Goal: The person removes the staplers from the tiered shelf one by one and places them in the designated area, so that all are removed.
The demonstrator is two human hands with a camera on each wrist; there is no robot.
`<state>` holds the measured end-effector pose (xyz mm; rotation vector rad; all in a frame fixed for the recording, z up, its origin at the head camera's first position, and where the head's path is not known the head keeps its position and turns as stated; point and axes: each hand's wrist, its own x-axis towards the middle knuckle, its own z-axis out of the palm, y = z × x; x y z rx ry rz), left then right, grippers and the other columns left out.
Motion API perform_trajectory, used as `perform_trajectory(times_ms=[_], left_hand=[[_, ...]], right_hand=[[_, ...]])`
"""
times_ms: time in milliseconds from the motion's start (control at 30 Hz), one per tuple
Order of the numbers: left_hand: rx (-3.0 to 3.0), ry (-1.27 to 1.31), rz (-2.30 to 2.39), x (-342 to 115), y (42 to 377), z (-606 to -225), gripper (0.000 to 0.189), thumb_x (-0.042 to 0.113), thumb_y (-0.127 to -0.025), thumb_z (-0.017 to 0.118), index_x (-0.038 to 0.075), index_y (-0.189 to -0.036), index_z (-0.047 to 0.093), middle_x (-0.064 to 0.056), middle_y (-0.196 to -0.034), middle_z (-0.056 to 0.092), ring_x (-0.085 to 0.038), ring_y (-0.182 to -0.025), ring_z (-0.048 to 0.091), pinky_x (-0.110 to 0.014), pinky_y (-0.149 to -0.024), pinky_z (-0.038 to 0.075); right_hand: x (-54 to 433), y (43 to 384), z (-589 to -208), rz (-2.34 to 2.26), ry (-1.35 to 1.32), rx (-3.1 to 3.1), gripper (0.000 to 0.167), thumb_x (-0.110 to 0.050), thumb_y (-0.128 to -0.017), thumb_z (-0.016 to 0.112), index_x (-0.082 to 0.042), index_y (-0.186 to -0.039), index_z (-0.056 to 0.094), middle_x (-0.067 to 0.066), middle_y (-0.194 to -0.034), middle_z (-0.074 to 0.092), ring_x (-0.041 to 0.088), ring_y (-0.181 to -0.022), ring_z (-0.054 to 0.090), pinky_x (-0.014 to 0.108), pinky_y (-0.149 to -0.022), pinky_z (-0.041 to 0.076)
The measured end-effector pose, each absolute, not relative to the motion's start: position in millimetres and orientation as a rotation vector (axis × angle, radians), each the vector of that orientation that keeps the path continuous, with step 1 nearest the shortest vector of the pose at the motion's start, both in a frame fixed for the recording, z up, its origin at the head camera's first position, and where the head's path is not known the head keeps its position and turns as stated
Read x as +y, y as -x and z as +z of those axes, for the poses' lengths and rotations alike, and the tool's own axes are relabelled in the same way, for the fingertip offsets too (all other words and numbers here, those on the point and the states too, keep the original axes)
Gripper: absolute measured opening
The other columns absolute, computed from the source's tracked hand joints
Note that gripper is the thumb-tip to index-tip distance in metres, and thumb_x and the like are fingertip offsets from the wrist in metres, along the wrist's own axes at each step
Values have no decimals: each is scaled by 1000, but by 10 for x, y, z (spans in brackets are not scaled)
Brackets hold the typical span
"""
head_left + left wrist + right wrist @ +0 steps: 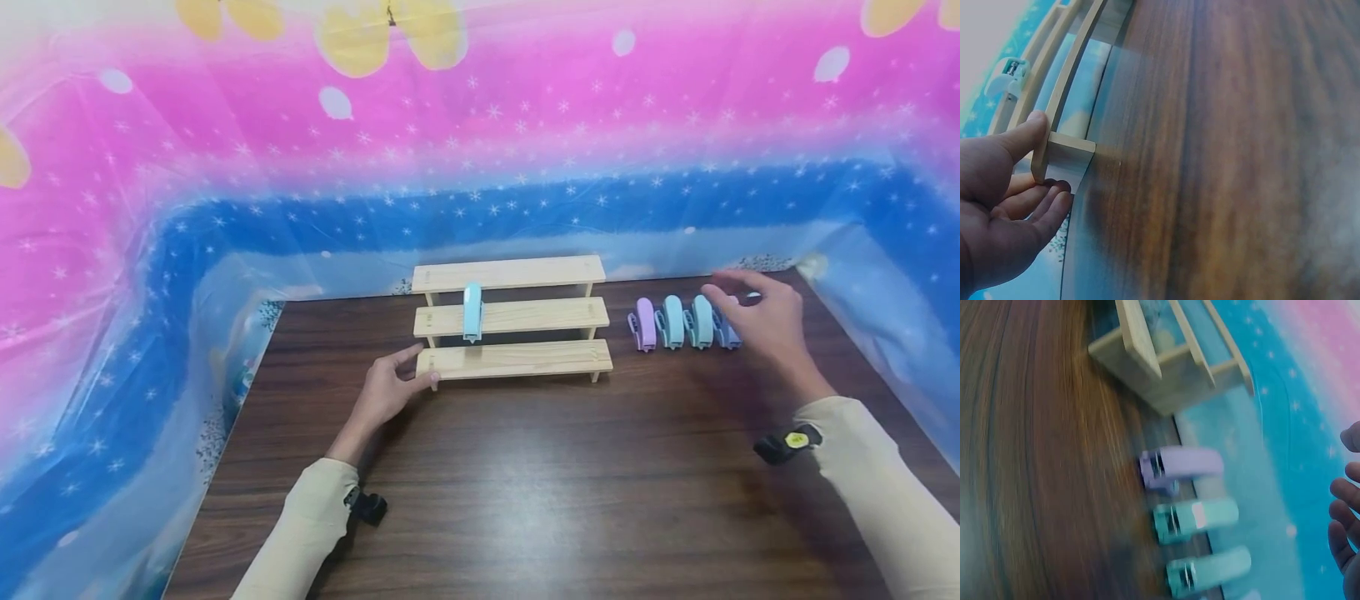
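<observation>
A three-step wooden shelf [517,360] stands toward the back of the table. My left hand [386,387] holds the left end of its lowest board, thumb on one side and fingers curled under, as the left wrist view shows. On the middle step sits a light blue stapler [472,312]. To the right of the shelf, a purple stapler [645,323], a light teal stapler [672,322] and a mint stapler [700,322] stand in a row. My right hand [768,321] hovers with nothing in its fingers, partly hiding a blue-violet stapler [727,332] at the row's right.
The brown wood-grain table [525,483] extends in front of the shelf. A pink and blue patterned cloth [510,150] hangs behind the table and along both sides. The shelf's top board [510,272] stands near the cloth.
</observation>
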<state>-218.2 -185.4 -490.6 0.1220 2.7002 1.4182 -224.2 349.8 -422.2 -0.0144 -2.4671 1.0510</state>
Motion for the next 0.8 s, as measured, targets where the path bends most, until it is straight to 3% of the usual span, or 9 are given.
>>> perform_trajectory(times_ms=[167,267,433,700,800], left_hand=[[2689,-115,1414,-1862,2181,-4896,68,34,-94,77,7,-150,52,-20,-152,51,-36,-125,62,-47,-97,57],[2689,-111,1414,-1861,2187,-4892,67,33,-94,77,7,-150,52,-20,-151,51,-36,-125,62,-47,-98,57],[2693,-122,1419,-1861,2182,-4898,67,33,-94,77,6,-150,52,-21,-151,51,-37,-126,62,-48,-99,56],[2697,-121,1419,-1866,2178,-4895,67,32,-94,77,6,-150,52,-21,-150,52,-36,-125,62,-47,-98,57],[2692,-117,1419,-1859,2182,-4898,67,32,-94,77,6,-150,52,-21,-150,52,-35,-125,63,-46,-98,57]], right_hand=[[3229,2285,-4200,1080,-109,-2429,39,-38,-92,77,-13,-121,77,-2,-101,73,6,-79,61,13,-63,46],[3100,2308,-4190,1078,-158,-2424,38,-38,-92,78,-13,-120,77,6,-101,74,3,-77,60,13,-63,45],[2921,2349,-4184,1038,-208,-2415,35,-36,-91,78,-12,-118,78,7,-100,74,3,-72,56,15,-62,41],[2649,2426,-4186,1054,-278,-2408,36,-37,-91,79,-16,-120,78,8,-120,74,18,-90,66,19,-71,46],[2537,2439,-4182,1085,-330,-2393,35,-34,-90,80,-16,-120,78,6,-121,74,19,-87,66,19,-71,48]])
